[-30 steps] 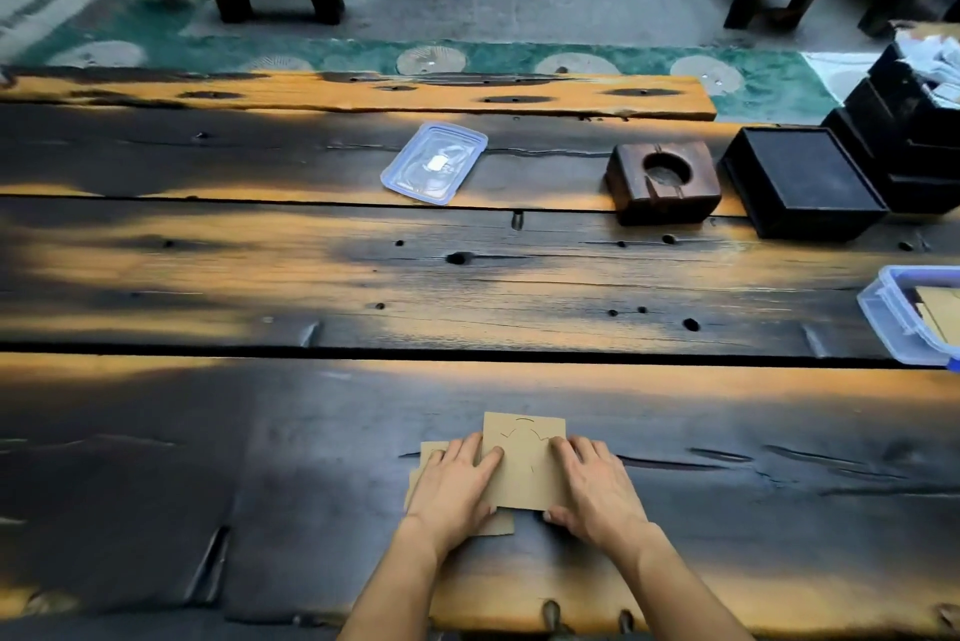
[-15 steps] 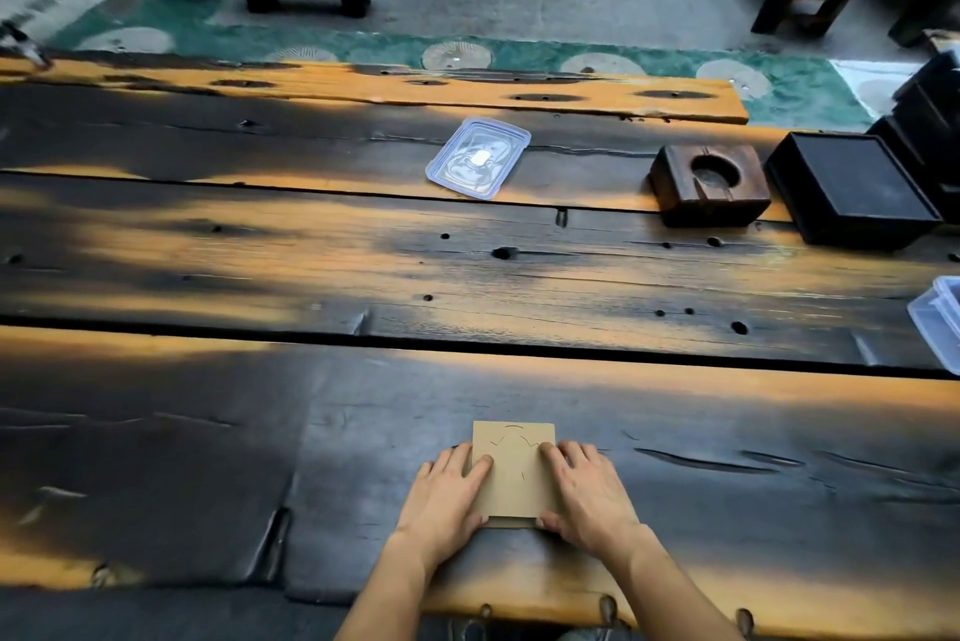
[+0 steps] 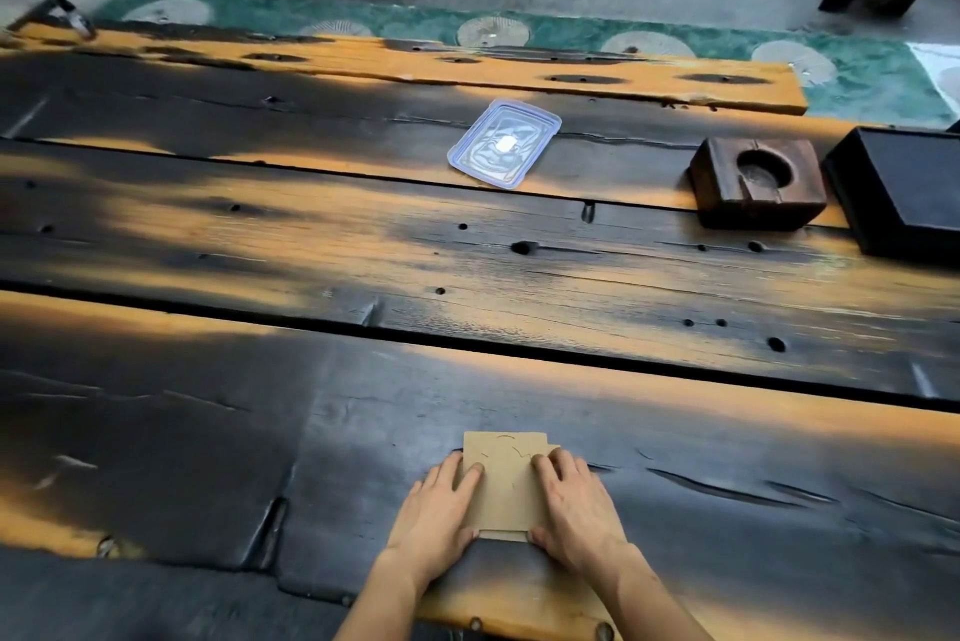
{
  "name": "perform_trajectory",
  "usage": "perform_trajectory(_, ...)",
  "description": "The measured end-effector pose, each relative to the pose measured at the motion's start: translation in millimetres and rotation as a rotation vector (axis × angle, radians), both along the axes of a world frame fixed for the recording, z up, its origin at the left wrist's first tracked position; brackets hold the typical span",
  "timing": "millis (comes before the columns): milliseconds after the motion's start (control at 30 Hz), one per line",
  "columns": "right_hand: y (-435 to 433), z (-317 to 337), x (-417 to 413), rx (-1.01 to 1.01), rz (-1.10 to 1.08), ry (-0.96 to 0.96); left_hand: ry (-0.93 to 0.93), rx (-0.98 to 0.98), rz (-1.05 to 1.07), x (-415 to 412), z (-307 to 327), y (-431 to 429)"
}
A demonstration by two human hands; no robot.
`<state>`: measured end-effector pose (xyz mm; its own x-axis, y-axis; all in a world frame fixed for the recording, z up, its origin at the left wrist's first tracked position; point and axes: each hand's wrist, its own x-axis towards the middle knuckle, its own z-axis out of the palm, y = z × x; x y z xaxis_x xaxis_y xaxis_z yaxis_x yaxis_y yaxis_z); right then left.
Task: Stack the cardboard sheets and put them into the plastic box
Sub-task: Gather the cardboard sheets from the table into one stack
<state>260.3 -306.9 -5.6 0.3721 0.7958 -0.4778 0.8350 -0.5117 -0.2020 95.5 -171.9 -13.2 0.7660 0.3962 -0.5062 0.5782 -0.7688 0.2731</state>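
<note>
You're in the stacking step: both hands are flat on the sheets at the near edge of the counter. Left hand presses the left side, right hand the right side, thumbs hooked at the near edge. Neither is clenched or lifting; they bracket the stack from both sides.

Stack isn't square. A lower sheet pokes out at the far right corner and along the near edge, so I'd judge alignment unfinished.

Next move, as I read it: push the edges flush, then pinch the whole stack from the sides and lift it as one. Sheets look thin and slippery against each other, so grip firm or they'll fan out.

The box isn't in view, so you can't confirm the drop target from here; you'll need to look around for it.

Farther out: the lid lies flat mid-counter, well apart from the stack. A wooden block and a black case sit at far right.
</note>
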Motion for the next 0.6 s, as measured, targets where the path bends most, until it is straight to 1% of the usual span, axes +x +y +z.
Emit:
perform_trajectory(200,-7,-1,7,-0.016,-0.015,0.074,0.063,0.005,0.026,11,-4,-8)
perform_trajectory(300,-10,-2,5,-0.054,0.011,0.064,0.101,0.02,0.042,16,-5,-12)
perform_trajectory(433,-14,-8,3,-0.078,-0.054,0.085,0.095,0.011,0.07,21,-6,-20)
perform_trajectory(600,-19,-13,4,-0.038,-0.054,0.133,0.078,0.0,0.121,23,-6,-29)
